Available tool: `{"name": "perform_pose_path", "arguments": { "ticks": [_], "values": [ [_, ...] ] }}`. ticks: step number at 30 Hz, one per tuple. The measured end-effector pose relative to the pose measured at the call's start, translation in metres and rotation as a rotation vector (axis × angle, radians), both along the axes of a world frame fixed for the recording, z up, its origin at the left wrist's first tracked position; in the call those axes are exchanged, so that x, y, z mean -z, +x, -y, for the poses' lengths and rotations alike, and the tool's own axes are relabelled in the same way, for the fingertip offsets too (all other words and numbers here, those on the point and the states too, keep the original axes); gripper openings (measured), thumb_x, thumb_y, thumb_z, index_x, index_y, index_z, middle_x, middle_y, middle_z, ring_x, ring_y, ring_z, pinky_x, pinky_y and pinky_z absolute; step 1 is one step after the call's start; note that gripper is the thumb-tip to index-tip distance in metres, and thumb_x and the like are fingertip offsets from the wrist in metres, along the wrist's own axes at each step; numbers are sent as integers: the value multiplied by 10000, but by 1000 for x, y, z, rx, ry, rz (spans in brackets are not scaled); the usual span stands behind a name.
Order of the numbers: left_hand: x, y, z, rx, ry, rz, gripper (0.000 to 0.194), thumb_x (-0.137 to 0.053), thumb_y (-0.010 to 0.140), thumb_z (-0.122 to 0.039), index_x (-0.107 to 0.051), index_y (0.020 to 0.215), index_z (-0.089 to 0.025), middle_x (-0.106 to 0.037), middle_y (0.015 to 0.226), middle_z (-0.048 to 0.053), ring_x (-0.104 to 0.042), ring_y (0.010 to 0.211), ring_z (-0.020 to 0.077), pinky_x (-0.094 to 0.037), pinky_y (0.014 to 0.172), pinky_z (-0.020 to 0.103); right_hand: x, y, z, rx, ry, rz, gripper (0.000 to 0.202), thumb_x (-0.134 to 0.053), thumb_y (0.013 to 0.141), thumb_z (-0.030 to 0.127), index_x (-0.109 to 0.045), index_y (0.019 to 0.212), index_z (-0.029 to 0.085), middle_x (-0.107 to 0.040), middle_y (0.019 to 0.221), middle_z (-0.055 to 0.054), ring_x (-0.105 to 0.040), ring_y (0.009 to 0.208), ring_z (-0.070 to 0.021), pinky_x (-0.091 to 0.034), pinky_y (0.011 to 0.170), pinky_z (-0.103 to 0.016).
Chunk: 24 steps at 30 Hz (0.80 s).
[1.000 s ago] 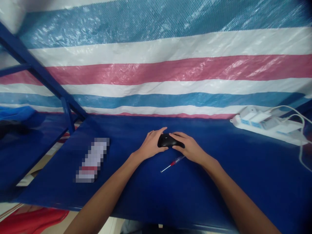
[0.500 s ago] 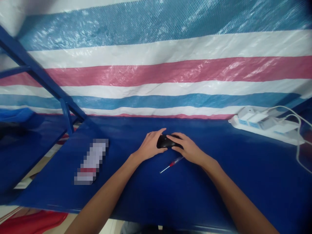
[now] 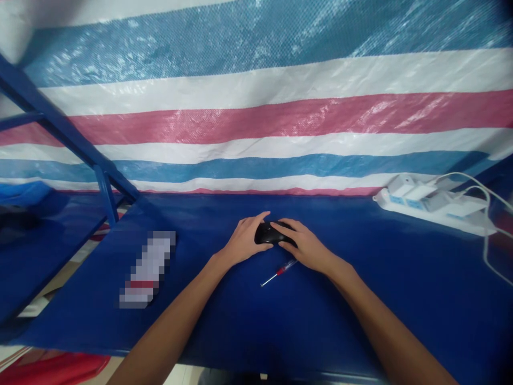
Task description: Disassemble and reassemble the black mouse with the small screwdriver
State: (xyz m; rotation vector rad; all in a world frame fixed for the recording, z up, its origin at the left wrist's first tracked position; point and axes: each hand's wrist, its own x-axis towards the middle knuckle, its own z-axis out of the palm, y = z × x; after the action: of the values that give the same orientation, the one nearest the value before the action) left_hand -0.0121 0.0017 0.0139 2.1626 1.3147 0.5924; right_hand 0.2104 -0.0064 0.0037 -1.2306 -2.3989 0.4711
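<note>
A glossy black computer mouse (image 3: 265, 233) lies on the blue tabletop (image 3: 224, 315) in the middle of the head view. My left hand (image 3: 247, 238) grips its left end, thumb on the near side and fingers on the far side. From the right, my right hand (image 3: 301, 240) holds the other end, with a finger stretched across the top. Just in front of the mouse is a small screwdriver (image 3: 280, 271) with a red and clear handle; its metal tip points left toward me, and its handle end reaches under my right hand.
A pixelated pale box-like item (image 3: 148, 270) with a red band lies at the left. At the back right sits a white power strip (image 3: 433, 211) with plugged-in chargers and cables. A blue metal frame (image 3: 80, 141) slants on the left. A striped tarp (image 3: 256, 123) hangs behind.
The whole view has shifted slightly, so everything sits a little further left. Both hands keep their hold on the mouse, and the screwdriver stays in place on the table.
</note>
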Motion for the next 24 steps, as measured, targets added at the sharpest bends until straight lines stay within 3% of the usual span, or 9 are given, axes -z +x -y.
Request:
{"name": "perform_pose_path", "arguments": {
  "ticks": [3,7,14,19,24],
  "values": [
    [-3,0,1,6,3,-13,824,-732,775,-402,-303,1475,-333,-540,1330,70,-422,1297,341,-372,1045,508,-5,3,-1,2,-23,-19,503,-499,936,376,-433,1429,296,-503,1410,-112,-493,1295,-297,-430,1062,-545],
    [-3,0,0,36,31,-33,808,-728,788,-398,-308,1475,-325,-539,1346,74,-437,1293,330,-359,1060,498,-9,4,-1,-13,-31,-61,414,-482,948,338,-509,1357,282,-526,1377,-103,-544,1243,-266,-455,1053,-495],
    [4,0,-1,15,69,-19,792,-745,777,-378,-339,1456,-333,-556,1339,61,-451,1292,320,-380,1048,474,-3,-1,0,9,-14,-69,403,-481,950,314,-536,1344,256,-528,1372,-117,-533,1250,-279,-453,1052,-498],
    [2,-3,-4,19,118,-39,788,-742,779,-420,-343,1452,-322,-603,1300,58,-490,1266,303,-359,1064,477,-2,0,-1,1,-39,-71,476,-534,914,275,-486,1387,297,-475,1428,-93,-489,1305,-281,-422,1088,-499],
    [2,-6,-8,3,200,-62,629,-645,857,-488,-417,1403,-275,-677,1208,44,-529,1249,269,-290,1116,489,-2,6,-4,85,-21,-189,550,-550,854,168,-445,1385,269,-490,1395,-97,-507,1283,-255,-429,1088,-464]
  ]
}}
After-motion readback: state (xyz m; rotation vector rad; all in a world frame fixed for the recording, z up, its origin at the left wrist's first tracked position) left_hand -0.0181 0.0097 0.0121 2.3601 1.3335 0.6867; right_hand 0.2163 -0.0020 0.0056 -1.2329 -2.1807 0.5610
